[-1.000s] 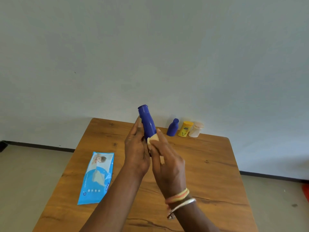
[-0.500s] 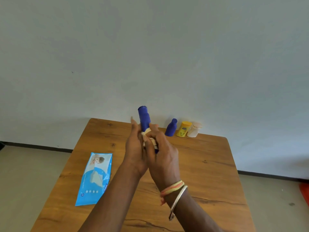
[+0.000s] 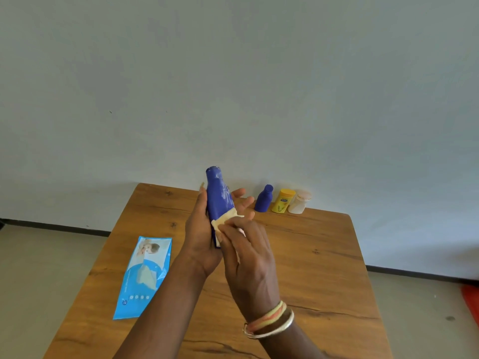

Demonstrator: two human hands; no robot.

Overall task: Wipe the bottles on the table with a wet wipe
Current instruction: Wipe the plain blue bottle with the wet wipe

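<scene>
Centre of frame: left hand [image 3: 201, 237] wraps the tall blue bottle [image 3: 219, 198] from behind, fingers curled round its lower body, fingertips showing past its right side. Bottle held off the table [image 3: 324, 255], tilted slightly, cap end up. Right hand [image 3: 248, 260] pinches a folded wet wipe [image 3: 224, 220] between thumb and fingers and presses it on the bottle's lower front.

Risks, as I judge them: the bottle's surface shows a wet sheen, so it could slip in the left hand if the wipe drags hard. The wipe is small and bunched; it may miss the hidden back face.

Containers: small blue bottle [image 3: 264, 199], yellow bottle [image 3: 283, 200] and pale jar [image 3: 299, 202] stand in a row, close together, at the table's far edge right of centre. All are capped; contents cannot be seen. Wipe packet [image 3: 145, 275] lies flat lower left, a wipe poking from its opening.
</scene>
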